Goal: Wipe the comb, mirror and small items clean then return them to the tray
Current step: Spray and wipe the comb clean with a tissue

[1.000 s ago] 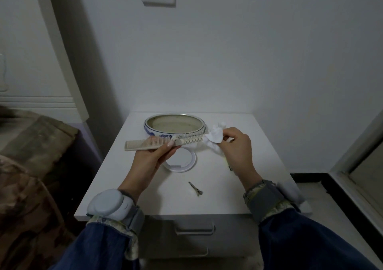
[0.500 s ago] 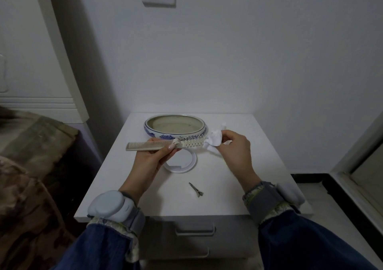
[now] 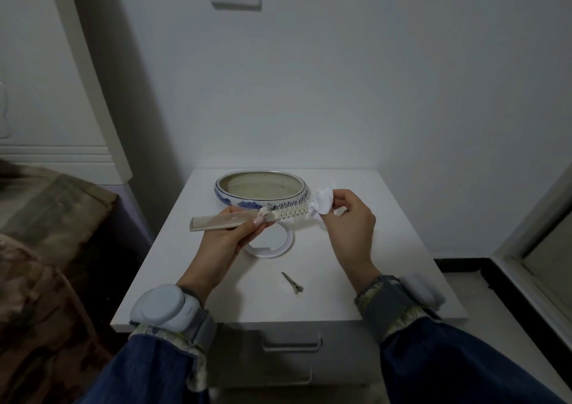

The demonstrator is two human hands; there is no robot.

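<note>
Beige comb [image 3: 247, 219] held level above round mirror [image 3: 272, 245].

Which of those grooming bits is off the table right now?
Only the folding comb, held up by the left hand. The round mirror and hair clip lie on the nightstand.

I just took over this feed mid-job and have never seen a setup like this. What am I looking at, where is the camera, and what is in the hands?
There is no robot here: a person works with two bare hands, and the single picture comes from a wide-angle camera worn on their head, looking forward and down. The grey pods strapped on both wrists are part of the rig.

The left hand grips a folding comb near its hinge, held level above a white bedside cabinet. The right hand pinches a crumpled white wipe at the comb's bristle end.

On the cabinet top lie a round white-framed mirror, partly hidden by the left hand, and a small metal hair clip. Behind them stands a blue-and-white ceramic dish, which seems to serve as the tray; nothing shows inside it.
</note>
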